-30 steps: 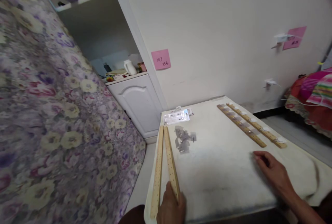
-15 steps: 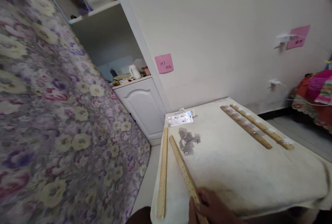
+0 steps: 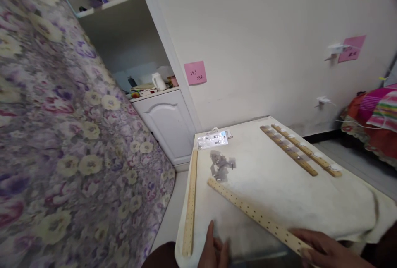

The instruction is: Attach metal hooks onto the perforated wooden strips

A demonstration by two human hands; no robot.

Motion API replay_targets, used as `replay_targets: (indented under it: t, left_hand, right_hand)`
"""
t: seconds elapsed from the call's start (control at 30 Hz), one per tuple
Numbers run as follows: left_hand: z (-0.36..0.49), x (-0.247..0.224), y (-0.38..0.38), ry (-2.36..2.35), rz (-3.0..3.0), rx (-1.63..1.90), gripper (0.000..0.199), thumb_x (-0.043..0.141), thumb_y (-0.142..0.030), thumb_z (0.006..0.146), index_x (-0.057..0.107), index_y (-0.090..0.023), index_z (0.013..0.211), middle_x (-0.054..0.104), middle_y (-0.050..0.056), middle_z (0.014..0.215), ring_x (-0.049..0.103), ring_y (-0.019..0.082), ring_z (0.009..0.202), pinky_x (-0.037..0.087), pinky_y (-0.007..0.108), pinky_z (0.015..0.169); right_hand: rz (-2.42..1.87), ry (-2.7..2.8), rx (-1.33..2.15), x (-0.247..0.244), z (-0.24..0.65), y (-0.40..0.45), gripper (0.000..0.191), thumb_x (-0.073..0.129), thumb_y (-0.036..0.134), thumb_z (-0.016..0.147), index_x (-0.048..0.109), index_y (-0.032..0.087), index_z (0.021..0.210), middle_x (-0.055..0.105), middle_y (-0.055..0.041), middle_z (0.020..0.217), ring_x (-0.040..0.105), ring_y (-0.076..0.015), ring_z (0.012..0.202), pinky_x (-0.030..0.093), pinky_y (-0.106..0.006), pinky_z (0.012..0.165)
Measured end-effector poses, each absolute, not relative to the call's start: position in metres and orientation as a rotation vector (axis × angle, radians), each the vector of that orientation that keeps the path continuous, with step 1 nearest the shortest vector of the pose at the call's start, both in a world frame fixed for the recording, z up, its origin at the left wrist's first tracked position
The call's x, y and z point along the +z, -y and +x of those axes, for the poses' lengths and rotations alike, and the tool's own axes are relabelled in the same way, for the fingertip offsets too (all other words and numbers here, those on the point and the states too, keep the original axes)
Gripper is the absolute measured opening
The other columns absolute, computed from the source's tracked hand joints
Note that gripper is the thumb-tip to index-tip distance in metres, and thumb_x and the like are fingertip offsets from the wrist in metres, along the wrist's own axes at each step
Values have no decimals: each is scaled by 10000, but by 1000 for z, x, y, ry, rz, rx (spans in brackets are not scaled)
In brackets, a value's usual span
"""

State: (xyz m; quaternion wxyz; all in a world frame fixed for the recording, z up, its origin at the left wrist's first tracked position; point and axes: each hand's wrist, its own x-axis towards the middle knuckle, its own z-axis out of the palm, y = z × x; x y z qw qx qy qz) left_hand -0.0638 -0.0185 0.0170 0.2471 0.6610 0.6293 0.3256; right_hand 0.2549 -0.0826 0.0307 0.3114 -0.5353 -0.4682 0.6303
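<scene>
My right hand (image 3: 328,249) grips the near end of a pale wooden strip with rows of holes (image 3: 254,212). The strip slants across the table, its far end beside a pile of small clear packets (image 3: 221,164). Near the front edge, my left hand (image 3: 214,249) holds nothing, with its fingers apart. Left of it, a second wooden strip (image 3: 191,206) lies lengthwise along the table's left edge. Small items show inside the packets, too small to name.
Two wooden strips with clear packets along them, one (image 3: 288,150) left of the other (image 3: 307,151), lie on the cloth-covered table (image 3: 335,202). Clear packaging (image 3: 212,139) lies at the back left. A white cabinet (image 3: 167,127) and a floral curtain (image 3: 77,144) stand to the left.
My right hand has moved right with the wooden strip, swinging it to a flatter slant. My left hand has come off the strip and moved left. The view has shifted slightly.
</scene>
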Motion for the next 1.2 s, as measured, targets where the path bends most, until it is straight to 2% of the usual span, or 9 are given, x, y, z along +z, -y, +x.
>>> replay_targets:
  t: [0.07, 0.13, 0.2, 0.3, 0.4, 0.5, 0.73, 1.0, 1.2]
  left_hand:
    - [-65, 17, 14, -1693, 1831, 900, 742, 364, -616, 836, 360, -101, 1370, 598, -1, 780, 520, 117, 481, 450, 263, 532]
    - [-68, 19, 6, -1689, 1859, 931, 684, 373, -565, 850, 365, -118, 1366, 607, 18, 847, 528, 118, 511, 473, 277, 571]
    - [-71, 23, -4, -1706, 1891, 972, 631, 391, -506, 858, 379, -122, 1359, 614, 49, 917, 576, 144, 610, 505, 309, 651]
    - [-73, 31, -23, -1726, 1957, 989, 575, 436, -437, 851, 418, -130, 1338, 619, 104, 1059, 621, 219, 925, 508, 384, 854]
    - [-67, 36, -43, -1760, 2019, 939, 562, 451, -366, 861, 393, -121, 1363, 532, 153, 1299, 493, 263, 1216, 403, 442, 1032]
    - [-54, 34, -60, -1799, 2044, 933, 574, 441, -313, 863, 357, -83, 1382, 441, 185, 1403, 390, 285, 1315, 326, 469, 1092]
    - [-42, 16, -67, -1781, 2011, 1099, 513, 427, -253, 862, 410, -103, 1352, 481, 167, 1374, 423, 277, 1293, 320, 481, 1097]
    - [-50, 23, -46, -1711, 1685, 1157, 447, 362, -288, 925, 413, -153, 1348, 577, 124, 1269, 540, 207, 1183, 430, 382, 1017]
    - [-57, 19, -38, -1715, 1699, 1214, 431, 375, -285, 918, 444, -149, 1321, 621, 115, 1175, 584, 201, 1103, 453, 382, 985]
  right_hand:
    - [-1641, 1388, 1498, 30, 274, 85, 680, 637, 435, 651, 550, 225, 1292, 718, -93, 947, 659, -202, 630, 501, -266, 527]
    - [-1802, 1571, 1113, 22, 288, 83, 650, 673, 297, 570, 622, 219, 1213, 688, -110, 1136, 684, -286, 871, 549, -318, 717]
    - [-1876, 1667, 748, 9, 298, 79, 565, 648, 243, 583, 663, 247, 1148, 657, -75, 1218, 623, -320, 1077, 512, -365, 901]
    - [-1866, 1749, 502, -9, 308, 75, 444, 614, 320, 692, 665, 281, 1132, 662, -55, 1211, 622, -301, 1091, 519, -386, 917]
    - [-1829, 1806, 373, -10, 317, 72, 412, 602, 418, 743, 675, 271, 1120, 648, -97, 1209, 602, -314, 1107, 506, -419, 923]
    - [-1786, 1883, 421, 4, 325, 67, 403, 574, 446, 777, 670, 278, 1131, 658, -112, 1130, 608, -298, 1038, 490, -430, 891]
    - [-1751, 1950, 479, 26, 343, 57, 395, 601, 403, 750, 671, 308, 1126, 668, -94, 990, 601, -274, 908, 463, -397, 817]
    - [-1737, 1927, 499, 3, 373, 46, 361, 593, 423, 769, 700, 276, 1081, 675, -112, 1095, 596, -306, 1042, 458, -433, 909]
    - [-1777, 1905, 495, 0, 372, 48, 396, 609, 455, 748, 699, 278, 1091, 667, -123, 1121, 604, -321, 1050, 475, -458, 914]
